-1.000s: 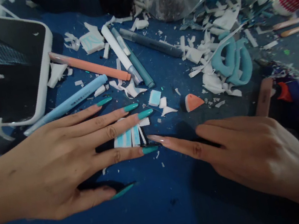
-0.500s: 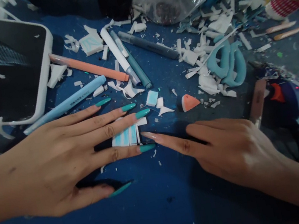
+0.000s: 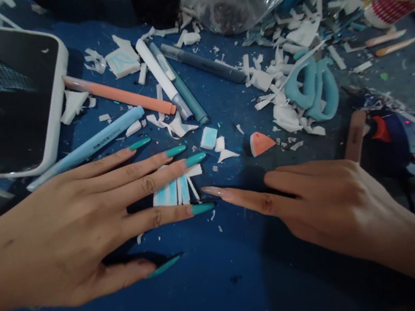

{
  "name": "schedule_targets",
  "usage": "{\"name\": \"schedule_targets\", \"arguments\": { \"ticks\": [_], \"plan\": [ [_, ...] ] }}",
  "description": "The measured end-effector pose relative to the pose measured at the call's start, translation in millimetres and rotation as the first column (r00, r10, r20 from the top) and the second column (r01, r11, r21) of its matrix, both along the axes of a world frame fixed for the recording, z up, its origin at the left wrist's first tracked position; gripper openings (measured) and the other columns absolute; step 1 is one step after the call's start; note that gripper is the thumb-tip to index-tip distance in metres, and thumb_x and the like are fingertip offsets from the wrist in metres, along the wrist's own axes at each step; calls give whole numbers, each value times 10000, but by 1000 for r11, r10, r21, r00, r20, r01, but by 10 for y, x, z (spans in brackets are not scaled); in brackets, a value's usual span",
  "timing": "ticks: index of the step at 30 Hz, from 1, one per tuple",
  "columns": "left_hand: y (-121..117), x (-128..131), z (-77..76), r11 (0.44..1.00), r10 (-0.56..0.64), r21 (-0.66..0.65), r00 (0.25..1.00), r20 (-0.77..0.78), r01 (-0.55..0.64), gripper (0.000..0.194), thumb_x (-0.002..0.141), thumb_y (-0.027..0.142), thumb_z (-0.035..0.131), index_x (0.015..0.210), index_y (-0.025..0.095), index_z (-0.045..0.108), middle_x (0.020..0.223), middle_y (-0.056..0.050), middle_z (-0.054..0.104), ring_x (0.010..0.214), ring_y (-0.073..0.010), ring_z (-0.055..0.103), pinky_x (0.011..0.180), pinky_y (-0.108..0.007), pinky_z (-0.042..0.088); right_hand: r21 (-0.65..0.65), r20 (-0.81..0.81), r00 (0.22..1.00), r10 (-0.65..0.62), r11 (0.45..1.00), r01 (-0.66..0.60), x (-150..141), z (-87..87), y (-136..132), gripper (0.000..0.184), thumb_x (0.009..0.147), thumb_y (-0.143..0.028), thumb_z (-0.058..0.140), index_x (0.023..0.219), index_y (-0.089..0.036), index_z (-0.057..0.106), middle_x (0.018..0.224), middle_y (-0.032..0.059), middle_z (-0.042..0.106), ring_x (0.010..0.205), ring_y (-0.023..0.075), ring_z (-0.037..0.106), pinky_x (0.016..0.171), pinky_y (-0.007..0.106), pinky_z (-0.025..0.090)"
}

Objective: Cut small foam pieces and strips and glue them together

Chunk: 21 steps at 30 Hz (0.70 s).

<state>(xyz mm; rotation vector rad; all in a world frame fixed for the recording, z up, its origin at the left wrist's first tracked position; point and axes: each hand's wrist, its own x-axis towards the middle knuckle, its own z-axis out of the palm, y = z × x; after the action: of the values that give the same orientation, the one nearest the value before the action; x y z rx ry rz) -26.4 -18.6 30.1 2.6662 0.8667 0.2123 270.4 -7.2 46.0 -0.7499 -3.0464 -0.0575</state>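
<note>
My left hand [image 3: 83, 224] lies flat with spread fingers, turquoise nails pointing right. Beneath its fingers are blue-and-white striped cut pieces [image 3: 166, 193], partly covered by the middle and index fingers. A thin white strip [image 3: 193, 187] leans apart from their right side. My right hand [image 3: 327, 204] comes from the right with its index finger stretched out, its long nail just right of that strip. Its other fingers are curled under, and whatever they hold is hidden. A thin dark edge shows below the nail, too dim to name.
A phone [image 3: 3, 99] in a white case lies left, near a light blue marker [image 3: 86, 146] and an orange marker [image 3: 121, 95]. White scraps surround blue-handled scissors [image 3: 302, 92]. A small orange-and-white piece [image 3: 262, 143] and a brown bar [image 3: 356, 136] lie by my right hand.
My right index fingertip moved left against the pieces, then back right a little. The thin strip stood close to the pieces half a second ago and now tilts away. My left hand stays in place.
</note>
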Motion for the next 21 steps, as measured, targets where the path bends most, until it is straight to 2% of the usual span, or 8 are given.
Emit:
{"name": "schedule_targets", "arguments": {
  "ticks": [3,7,12,16,21],
  "plan": [
    [3,-6,-4,1000,-3,-3,1000,-7,3,545,834,631,511,1339,440,433,1550,117,195,1400,-201,302,1187,-304,78,22,-4,1000,-24,999,24,-10,1,-11,553,905,-32,328,1405,-259,396,581,-57,446,464,99,379,481,244,301],
    [24,-18,-18,999,-32,4,999,-24,32,549,852,642,459,1358,438,400,1561,119,147,1391,-215,315,1189,-333,80,-12,-20,1000,-2,1000,1,-15,17,-1,513,934,-85,323,1414,-256,384,599,-50,459,480,105,401,485,251,316],
    [49,-19,-20,996,-83,18,996,-42,84,539,879,623,410,1369,400,388,1567,107,111,1385,-240,313,1181,-375,78,22,11,1000,-15,1000,15,12,33,21,561,901,-19,335,1408,-257,373,591,-62,460,469,100,393,489,251,310],
    [54,-29,-27,997,-70,14,996,-48,71,532,872,617,429,1362,411,403,1565,117,123,1384,-242,320,1183,-352,70,29,-2,1000,-15,999,16,-7,26,19,542,907,-38,332,1400,-259,375,580,-62,453,476,100,407,485,249,299],
    [69,-48,-50,992,-113,57,993,-21,114,545,872,550,466,1386,393,381,1566,84,151,1391,-250,314,1179,-411,121,11,25,1000,-5,1000,5,11,64,11,570,894,-20,316,1401,-272,380,581,-62,454,459,95,381,492,252,283]
  ]
}}
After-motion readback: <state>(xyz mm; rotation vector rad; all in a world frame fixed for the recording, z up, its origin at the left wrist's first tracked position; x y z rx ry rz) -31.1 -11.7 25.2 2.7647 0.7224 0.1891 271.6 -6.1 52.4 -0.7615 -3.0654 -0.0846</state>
